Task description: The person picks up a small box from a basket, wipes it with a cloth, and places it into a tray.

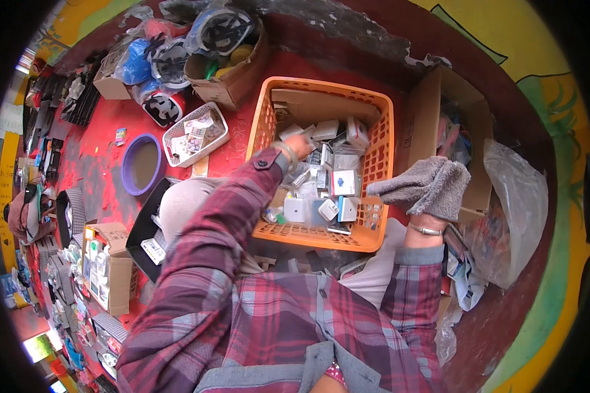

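Observation:
An orange plastic basket point(328, 239) stands between my knees, holding several small white boxes point(344, 182) and clear-wrapped packages in a loose heap. My left hand point(299, 145) reaches in over its left side, fingers drawn together among the small boxes at the far part of the heap. What those fingers grip is too small to make out. Just outside the basket's right side, a fuzzy grey cloth point(432, 185) covers my right hand point(435, 213) and hides its fingers. The cloth is bunched around that hand, and one end hangs toward the basket's rim.
Right of the basket is an open cardboard box point(426, 118) beside a clear plastic bag point(518, 209). On the left are a white basket point(217, 139), a purple basin point(123, 164) and a black tray point(137, 229). Bagged helmets point(172, 62) and another carton point(226, 85) stand farther back.

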Tool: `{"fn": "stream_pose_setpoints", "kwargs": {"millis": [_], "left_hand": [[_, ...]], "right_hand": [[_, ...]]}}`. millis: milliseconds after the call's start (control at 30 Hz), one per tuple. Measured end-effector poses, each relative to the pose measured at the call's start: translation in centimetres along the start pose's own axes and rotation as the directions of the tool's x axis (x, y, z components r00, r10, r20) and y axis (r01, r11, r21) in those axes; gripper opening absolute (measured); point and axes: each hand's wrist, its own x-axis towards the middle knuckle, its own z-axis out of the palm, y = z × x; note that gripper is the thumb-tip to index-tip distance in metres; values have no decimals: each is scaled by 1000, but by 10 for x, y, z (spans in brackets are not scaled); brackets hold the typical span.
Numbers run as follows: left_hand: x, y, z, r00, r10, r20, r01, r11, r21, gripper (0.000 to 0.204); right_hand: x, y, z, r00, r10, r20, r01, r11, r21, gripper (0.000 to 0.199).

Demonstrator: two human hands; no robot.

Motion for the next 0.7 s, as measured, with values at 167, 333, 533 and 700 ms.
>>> {"fn": "stream_pose_setpoints", "kwargs": {"millis": [167,333,533,700], "left_hand": [[31,-118,177,727,-684,54,600,596,-533,39],[57,-183,219,649,-737,189,565,300,-769,47],[52,-95,134,577,-758,306,465,-4,-885,54],[72,-116,147,528,-760,378,356,-206,-912,55]], "right_hand": [[-1,-48,-41,973,-25,231,-212,-497,841,37],[-16,-57,-40,907,18,420,-33,-993,114,48],[11,-83,-69,841,116,528,-206,-835,511,40],[10,-88,-62,773,203,601,-229,-794,563,40]]}}
